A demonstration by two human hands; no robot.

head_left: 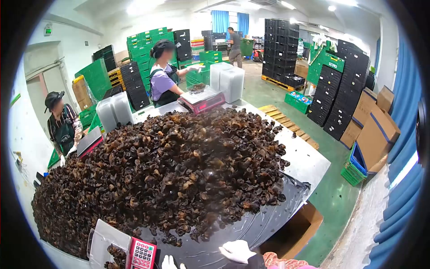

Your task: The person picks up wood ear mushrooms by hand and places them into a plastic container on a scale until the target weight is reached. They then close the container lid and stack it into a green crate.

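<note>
A large heap of wet, dark brown wood ear mushrooms [174, 170] covers most of the table. My left hand [169, 262], in a white glove, shows at the bottom edge with its fingers up and apart, just right of a scale. That scale [142, 253] has a pink-red keypad and a clear plastic tray [99, 240] on it, with a few mushrooms inside. My right hand [238, 251], also white-gloved, is over the black plastic sheet [264, 224] near the table's front edge. Its fingers point left, loosely bent, and nothing shows in them.
Two co-workers [163, 83] [62, 121] stand across the table beside other scales [201, 99] and stacked clear trays [230, 83]. A cardboard box [295, 231] sits below the right edge. Black crates [329, 92], a wooden pallet [286, 123] and flattened cartons [376, 134] stand at right.
</note>
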